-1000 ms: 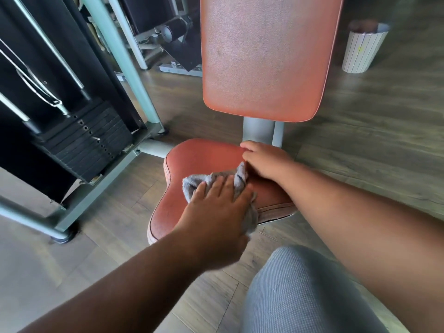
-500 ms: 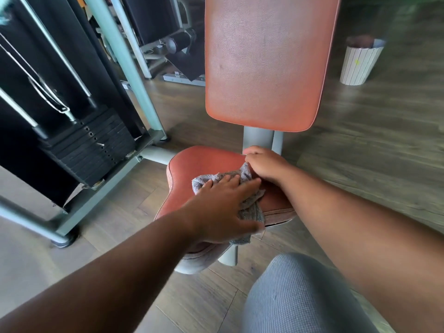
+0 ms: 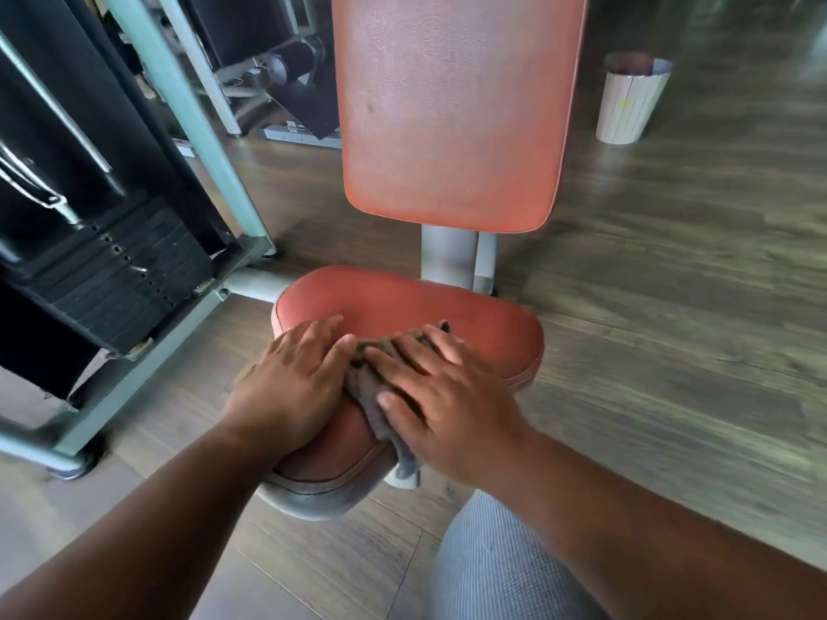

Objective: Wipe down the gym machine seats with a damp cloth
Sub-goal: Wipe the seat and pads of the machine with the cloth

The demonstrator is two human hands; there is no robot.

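Grey cloth [image 3: 373,391] bunched on red seat pad [image 3: 447,315], near front edge. Right hand [image 3: 443,396] presses it flat-fingered; left hand [image 3: 293,382] rests flat beside, gripping nothing. Cloth soft, limp, light: likely best handled palm-down over its middle.

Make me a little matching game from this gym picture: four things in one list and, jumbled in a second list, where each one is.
Things:
1. grey cloth
2. backrest
3. weight stack
4. white bin

Places:
A. on the floor, far right
B. upright behind the seat
C. on the seat, under the right hand, with the left hand flat on the seat beside it
D. in the frame at the left

Pairs: 1-C, 2-B, 3-D, 4-A
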